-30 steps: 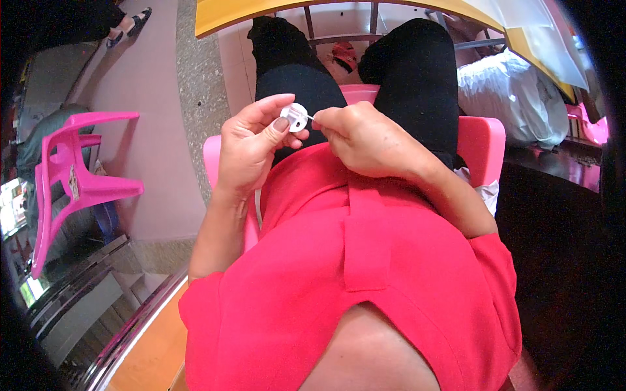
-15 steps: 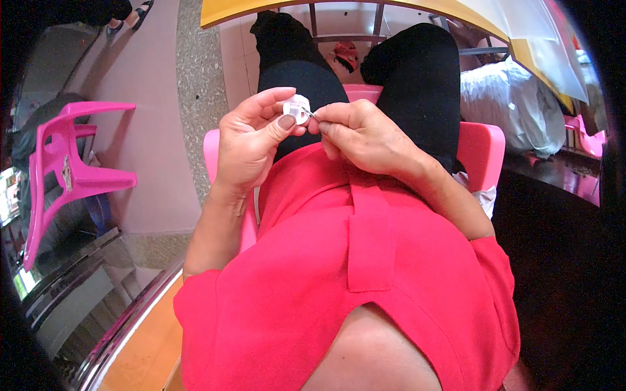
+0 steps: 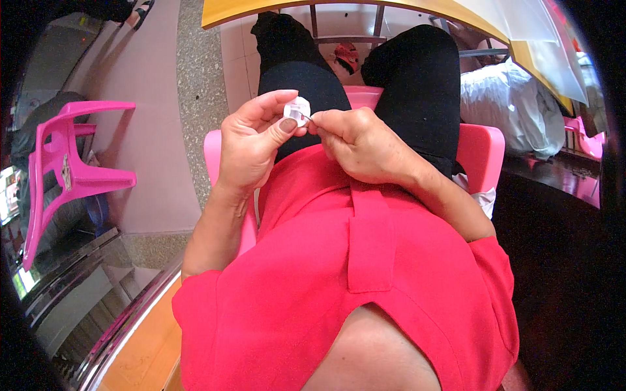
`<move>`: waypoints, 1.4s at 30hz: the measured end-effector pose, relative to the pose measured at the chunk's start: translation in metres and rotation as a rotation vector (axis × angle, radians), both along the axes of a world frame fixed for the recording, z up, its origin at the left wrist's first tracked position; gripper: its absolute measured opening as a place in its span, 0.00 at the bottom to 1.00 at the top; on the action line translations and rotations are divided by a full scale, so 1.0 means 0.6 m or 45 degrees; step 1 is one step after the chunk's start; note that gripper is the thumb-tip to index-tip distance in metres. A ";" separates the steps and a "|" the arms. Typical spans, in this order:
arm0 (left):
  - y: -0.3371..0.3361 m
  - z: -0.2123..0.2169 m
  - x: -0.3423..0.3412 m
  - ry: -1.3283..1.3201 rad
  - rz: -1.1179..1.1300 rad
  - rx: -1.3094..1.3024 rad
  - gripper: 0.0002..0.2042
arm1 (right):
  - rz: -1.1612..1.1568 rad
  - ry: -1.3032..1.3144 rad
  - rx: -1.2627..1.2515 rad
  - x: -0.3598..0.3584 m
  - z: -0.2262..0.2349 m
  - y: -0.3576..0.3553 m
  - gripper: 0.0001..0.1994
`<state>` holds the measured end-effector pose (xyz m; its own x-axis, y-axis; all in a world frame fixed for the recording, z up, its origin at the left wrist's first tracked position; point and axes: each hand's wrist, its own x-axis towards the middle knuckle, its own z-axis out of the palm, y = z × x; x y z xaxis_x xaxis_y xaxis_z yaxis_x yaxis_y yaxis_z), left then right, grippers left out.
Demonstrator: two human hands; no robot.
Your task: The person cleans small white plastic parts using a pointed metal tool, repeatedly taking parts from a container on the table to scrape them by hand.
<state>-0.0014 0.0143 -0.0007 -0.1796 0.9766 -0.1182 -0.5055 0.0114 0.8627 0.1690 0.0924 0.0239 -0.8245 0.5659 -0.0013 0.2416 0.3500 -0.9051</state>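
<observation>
Between the thumb and fingers of my left hand [image 3: 255,135] is a small white plastic piece [image 3: 298,109], roundish, with a hollow on the side turned toward me. My right hand [image 3: 355,137] pinches a thin metal tool [image 3: 309,118], whose tip meets the right side of the white piece. Most of the tool is hidden in my right fingers, so its exact kind does not show. Both hands are held close together above my lap.
A wooden-edged table [image 3: 261,9] is ahead of my knees. I sit on a pink chair [image 3: 482,153]. Another pink plastic chair [image 3: 81,173] lies at the left. White plastic-wrapped bundles [image 3: 512,107] are at the right. Someone's sandalled foot [image 3: 141,14] shows at the far left.
My right hand has shifted slightly and its fingers have curled closer around the tool, so less of the metal shows. The left hand and the white piece have barely moved.
</observation>
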 end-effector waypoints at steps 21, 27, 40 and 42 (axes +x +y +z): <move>-0.010 0.001 0.013 0.390 0.030 -0.052 0.14 | 0.275 -0.656 1.293 -0.015 0.052 -0.033 0.08; -0.004 -0.004 0.019 0.429 -0.063 -0.189 0.12 | 0.343 -0.771 1.411 -0.018 0.042 -0.041 0.10; 0.004 -0.004 -0.010 -0.020 -0.007 0.009 0.13 | 0.216 -0.534 1.026 0.016 0.067 0.005 0.09; 0.001 0.001 -0.012 -0.030 0.005 0.001 0.13 | 0.143 -0.430 1.065 0.015 0.069 0.006 0.06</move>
<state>-0.0087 0.0151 -0.0002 -0.1807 0.9760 -0.1220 -0.5257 0.0090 0.8506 0.1778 0.0957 0.0652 -0.9052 0.4070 0.1223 0.3726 0.8984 -0.2323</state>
